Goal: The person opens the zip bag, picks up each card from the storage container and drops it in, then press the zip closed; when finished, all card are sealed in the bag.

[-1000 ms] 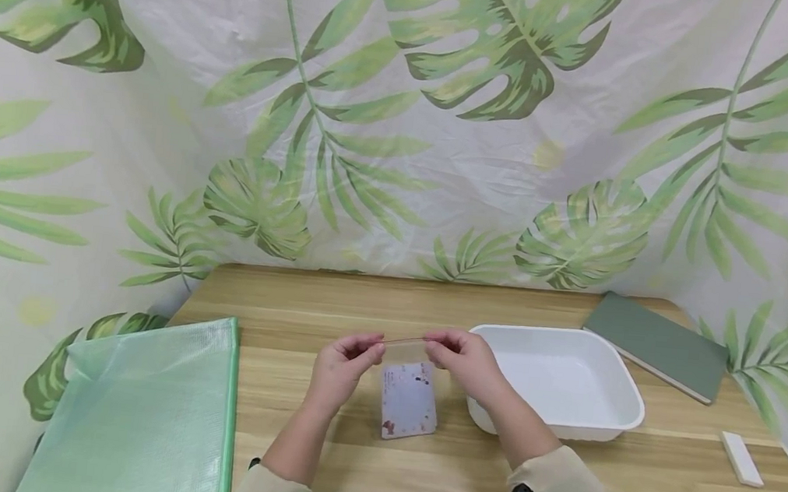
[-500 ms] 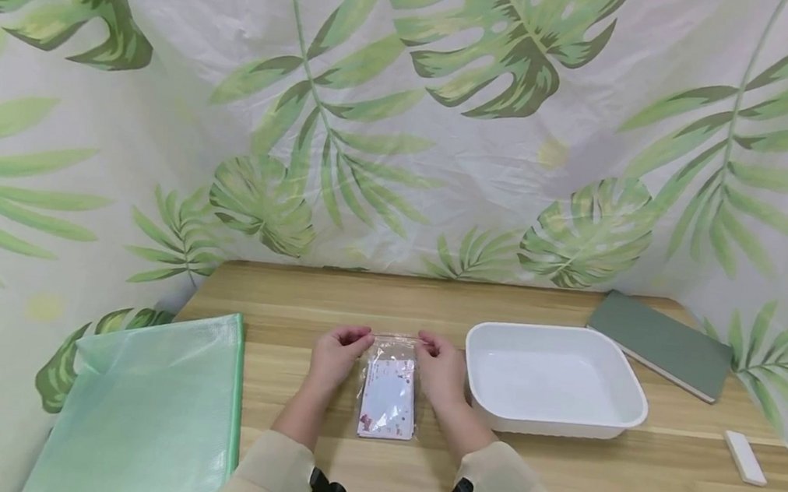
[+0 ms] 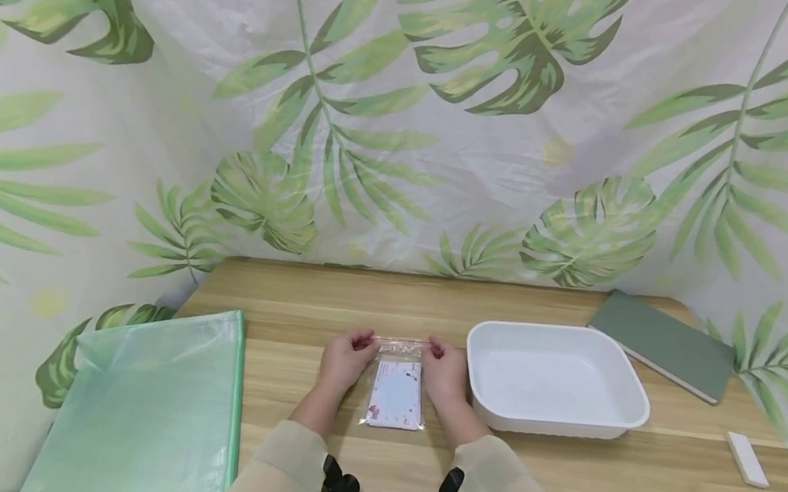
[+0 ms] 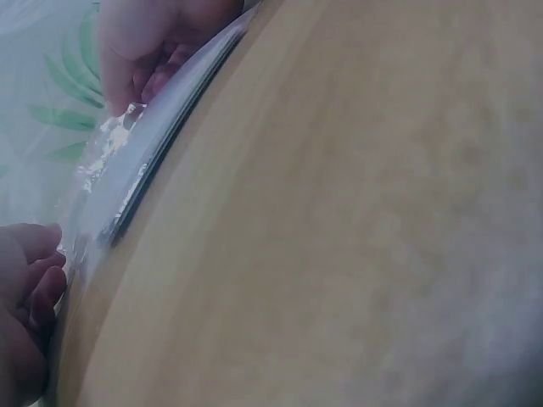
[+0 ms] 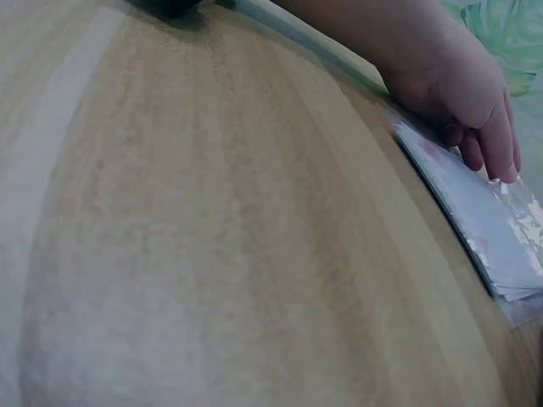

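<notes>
A clear zip bag (image 3: pixel 401 350) lies on the wooden table, holding a stack of pale printed cards (image 3: pixel 396 395) with small coloured figures near the edges. Its top edge, marked by a thin reddish line, points away from me. At the top left corner my left hand (image 3: pixel 343 363) pinches the bag between thumb and fingers. My right hand (image 3: pixel 445 374) pinches the opposite top corner. The left wrist view shows the stack (image 4: pixel 161 131) low over the wood inside shiny film, with fingers at both ends of the bag's opening.
Close to the right hand stands a white plastic basin (image 3: pixel 557 428). Behind it lies a dark green notebook (image 3: pixel 663 344), and a small white block (image 3: pixel 746 460) is farther right. A translucent green mesh folder (image 3: pixel 155 405) covers the left side of the table (image 3: pixel 334 291).
The bag was held edge-on above the table with the card stack tilted; both hands have lowered it flat. Both hands keep their hold on the top corners. The right hand moved leftward and back slightly.
</notes>
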Demonstrator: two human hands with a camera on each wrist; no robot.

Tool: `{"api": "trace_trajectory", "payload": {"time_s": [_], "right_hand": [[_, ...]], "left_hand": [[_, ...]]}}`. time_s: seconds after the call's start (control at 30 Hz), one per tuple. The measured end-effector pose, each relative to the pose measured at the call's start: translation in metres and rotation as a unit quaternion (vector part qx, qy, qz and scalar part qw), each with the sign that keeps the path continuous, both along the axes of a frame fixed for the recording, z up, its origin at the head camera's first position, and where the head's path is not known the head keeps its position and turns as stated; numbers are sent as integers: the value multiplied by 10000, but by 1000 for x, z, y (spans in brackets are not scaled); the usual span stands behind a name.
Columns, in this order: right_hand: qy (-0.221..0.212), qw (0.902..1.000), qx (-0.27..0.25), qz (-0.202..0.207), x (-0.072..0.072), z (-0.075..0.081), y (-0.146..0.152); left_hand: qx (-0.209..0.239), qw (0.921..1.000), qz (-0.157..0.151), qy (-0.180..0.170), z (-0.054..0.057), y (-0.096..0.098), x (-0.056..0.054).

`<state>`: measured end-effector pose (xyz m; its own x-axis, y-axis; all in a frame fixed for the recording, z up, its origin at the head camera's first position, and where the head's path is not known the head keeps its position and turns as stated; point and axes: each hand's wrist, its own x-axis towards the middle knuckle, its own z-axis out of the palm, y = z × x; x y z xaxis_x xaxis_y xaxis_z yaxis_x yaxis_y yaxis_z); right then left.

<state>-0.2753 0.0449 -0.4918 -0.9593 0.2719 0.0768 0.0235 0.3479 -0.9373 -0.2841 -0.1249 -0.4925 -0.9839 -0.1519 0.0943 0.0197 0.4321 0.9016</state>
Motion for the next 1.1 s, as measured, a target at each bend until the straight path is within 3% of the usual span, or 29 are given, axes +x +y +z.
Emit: {"api": "trace_trajectory", "payload": {"time_s": [0.13,0.3,0.4,0.5,0.57,0.63,0.77,0.8,0.83,0.9,0.97,1.1], "right_hand": [[-86,9999,44,55,2,0,1],[158,9973,619,362,17,8,-1],[433,9918,754,934,27,31,-1],[631,9836,850,1464,27,65,7],[678,9766,1259,1608,18,86,22],[640,9608,2189,1578,2,100,42],[127,9047,3991,1487,-31,100,87],[-54,8903,4295,1514,-36,97,97],[-239,8813,4461,1539,-40,93,106],[-522,8726,4590,1587,-46,87,119],[-648,8696,4616,1628,-48,83,128],[-689,8697,4602,1645,-48,81,134]], "left_hand": [[12,9999,-26,115,-1,0,1],[2,9998,154,100,6,-3,5],[-322,9994,131,75,21,-7,1],[-1028,9946,-81,87,43,-11,-7],[-1875,9814,-357,184,59,-12,-14],[-2934,9540,-604,135,73,-12,-21],[-4451,8903,-963,61,90,-13,-33],[-4619,8811,-1015,-21,92,-14,-35],[-4752,8735,-1056,-33,94,-15,-38],[-4913,8639,-1112,-26,95,-15,-41],[-5046,8558,-1138,-35,95,-15,-45],[-5133,8505,-1145,-109,98,-15,-49]]}}
